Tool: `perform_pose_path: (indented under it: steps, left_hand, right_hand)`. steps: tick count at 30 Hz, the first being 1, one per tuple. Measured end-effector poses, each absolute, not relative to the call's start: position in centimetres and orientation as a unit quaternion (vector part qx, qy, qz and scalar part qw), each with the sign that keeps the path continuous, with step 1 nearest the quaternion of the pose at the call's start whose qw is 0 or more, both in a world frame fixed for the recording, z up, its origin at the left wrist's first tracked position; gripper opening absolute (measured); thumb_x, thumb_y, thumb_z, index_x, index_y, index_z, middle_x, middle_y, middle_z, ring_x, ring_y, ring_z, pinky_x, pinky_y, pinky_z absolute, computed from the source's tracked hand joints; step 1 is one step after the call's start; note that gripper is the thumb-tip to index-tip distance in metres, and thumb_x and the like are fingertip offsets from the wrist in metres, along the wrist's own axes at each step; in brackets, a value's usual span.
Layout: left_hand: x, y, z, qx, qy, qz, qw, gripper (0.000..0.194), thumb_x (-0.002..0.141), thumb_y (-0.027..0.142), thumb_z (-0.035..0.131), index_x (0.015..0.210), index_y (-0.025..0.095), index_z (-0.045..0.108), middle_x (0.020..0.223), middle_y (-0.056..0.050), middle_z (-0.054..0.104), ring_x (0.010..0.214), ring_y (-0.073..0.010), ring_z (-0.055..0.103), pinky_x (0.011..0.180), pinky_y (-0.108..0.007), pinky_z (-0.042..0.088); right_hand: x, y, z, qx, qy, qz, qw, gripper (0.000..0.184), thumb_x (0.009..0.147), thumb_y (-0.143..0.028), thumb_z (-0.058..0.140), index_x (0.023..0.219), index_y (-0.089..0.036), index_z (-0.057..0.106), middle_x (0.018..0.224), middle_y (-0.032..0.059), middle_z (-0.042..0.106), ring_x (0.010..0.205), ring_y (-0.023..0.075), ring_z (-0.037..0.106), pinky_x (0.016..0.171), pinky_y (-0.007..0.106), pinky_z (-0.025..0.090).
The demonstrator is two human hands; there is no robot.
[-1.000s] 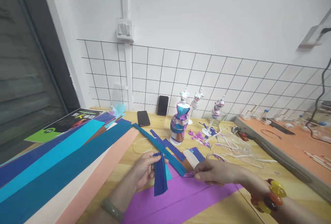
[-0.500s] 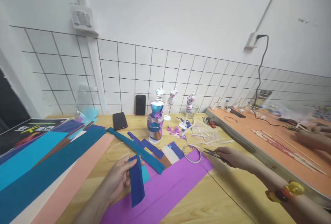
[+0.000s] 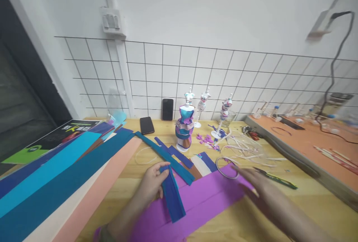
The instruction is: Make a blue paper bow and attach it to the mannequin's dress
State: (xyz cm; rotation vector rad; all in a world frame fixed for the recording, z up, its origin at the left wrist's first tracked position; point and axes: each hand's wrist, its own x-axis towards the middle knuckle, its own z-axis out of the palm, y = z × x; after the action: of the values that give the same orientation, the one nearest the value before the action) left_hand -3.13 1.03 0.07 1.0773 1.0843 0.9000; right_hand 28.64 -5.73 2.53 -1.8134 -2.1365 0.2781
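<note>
Now, left fingers (image 3: pixel 164 173) pinching blue strip (image 3: pixel 173 201), right fingers (image 3: pixel 250 176) unclenched beside silvery ring (image 3: pixel 229 177).

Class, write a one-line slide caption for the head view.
Left hand holds a long blue papery strip over a purple papery sheet; open right hand near a thin silvery ring.

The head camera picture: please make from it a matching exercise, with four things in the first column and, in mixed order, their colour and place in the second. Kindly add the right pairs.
Things:
1. strip
2. ring
3. long tool
4. upright phone

Colour and place:
A. green and black, lying on the wooden table
B. black, standing against the wall
C. silver-grey, next to the right hand
D. blue, held in the left hand

Right pairs: 1-D, 2-C, 3-A, 4-B
</note>
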Motion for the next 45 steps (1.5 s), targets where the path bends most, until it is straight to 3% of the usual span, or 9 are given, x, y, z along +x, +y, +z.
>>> perform_pose_path:
  steps: [4,7,13,16,21,27,32,40,45]
  left_hand:
    - [-3.3,1.0,-0.1,0.468,0.486,0.389,0.628,0.045,0.071,0.039,0.059,0.107,0.014,0.049,0.062,0.002,0.061,0.029,-0.0056,0.047,0.025,-0.014,0.031]
    - [-3.4,1.0,-0.3,0.473,0.490,0.384,0.623,0.046,0.070,0.040,0.059,0.107,0.015,0.051,0.057,0.004,0.059,0.028,-0.0052,0.046,0.026,-0.014,0.029]
    - [-3.6,1.3,-0.9,0.473,0.491,0.380,0.625,0.039,0.073,0.032,0.057,0.107,0.014,0.052,0.042,0.009,0.046,0.021,-0.0054,0.039,0.022,-0.014,0.025]
    - [-3.6,1.3,-0.7,0.462,0.494,0.380,0.631,0.042,0.074,0.029,0.056,0.112,0.014,0.048,0.045,0.009,0.047,0.022,-0.0058,0.040,0.022,-0.014,0.026]
    - [-3.3,0.8,0.3,0.436,0.465,0.384,0.668,0.051,0.074,0.034,0.058,0.120,0.017,0.042,0.060,0.005,0.054,0.034,-0.0049,0.047,0.030,-0.014,0.036]
    - [-2.7,-0.1,0.1,0.476,0.371,0.360,0.711,0.034,0.068,0.036,0.067,0.090,0.012,0.058,0.060,0.002,0.058,0.039,-0.0039,0.045,0.034,-0.014,0.033]
    - [-2.3,-0.5,0.2,0.483,0.358,0.358,0.714,0.028,0.067,0.035,0.068,0.065,0.009,0.060,0.054,0.000,0.057,0.040,-0.0037,0.043,0.038,-0.015,0.031]
    - [-2.5,0.0,0.0,0.474,0.378,0.354,0.713,0.024,0.070,0.034,0.064,0.068,0.010,0.062,0.059,-0.003,0.063,0.041,-0.0050,0.046,0.039,-0.016,0.034]
    - [-2.4,0.0,0.0,0.457,0.419,0.356,0.699,0.024,0.070,0.034,0.063,0.072,0.010,0.063,0.058,-0.002,0.062,0.043,-0.0069,0.049,0.038,-0.016,0.036]
  right_hand:
    - [19.1,-6.7,3.4,-0.456,-0.821,0.267,0.219,0.045,0.086,-0.020,0.044,0.130,-0.030,0.039,0.126,0.0048,0.052,0.111,0.0212,0.051,0.094,0.032,0.042]
    - [15.1,-6.1,2.9,-0.391,-0.831,0.322,0.231,0.047,0.085,-0.013,0.044,0.128,-0.030,0.041,0.124,0.0042,0.054,0.108,0.0189,0.053,0.092,0.029,0.043]
    - [13.3,-4.5,0.7,-0.321,-0.821,0.369,0.294,0.031,0.086,-0.011,0.041,0.101,-0.026,0.064,0.096,0.0051,0.066,0.086,0.0148,0.061,0.076,0.024,0.048]
    - [13.2,-4.3,-0.1,-0.316,-0.814,0.389,0.296,0.029,0.087,-0.014,0.042,0.088,-0.023,0.070,0.083,0.0059,0.067,0.074,0.0149,0.063,0.066,0.023,0.049]
    - [13.7,-4.3,-0.6,-0.325,-0.789,0.407,0.327,0.029,0.086,-0.015,0.044,0.093,-0.026,0.070,0.083,0.0064,0.069,0.073,0.0160,0.064,0.064,0.024,0.049]
    - [14.3,-4.3,-0.5,-0.316,-0.760,0.442,0.358,0.024,0.085,-0.020,0.048,0.093,-0.028,0.070,0.090,0.0063,0.069,0.082,0.0185,0.064,0.071,0.027,0.050]
    - [14.3,-4.4,-0.1,-0.316,-0.769,0.441,0.337,0.025,0.086,-0.019,0.047,0.095,-0.028,0.069,0.092,0.0067,0.069,0.080,0.0173,0.064,0.072,0.026,0.050]
    - [14.6,-4.5,0.2,-0.344,-0.758,0.430,0.350,0.030,0.082,-0.011,0.044,0.095,-0.025,0.067,0.090,0.0069,0.067,0.083,0.0173,0.062,0.071,0.026,0.049]
    - [14.9,-4.6,-0.3,-0.450,-0.663,0.451,0.393,0.018,0.084,-0.019,0.045,0.078,-0.022,0.062,0.076,0.0023,0.063,0.071,0.0155,0.058,0.064,0.023,0.045]
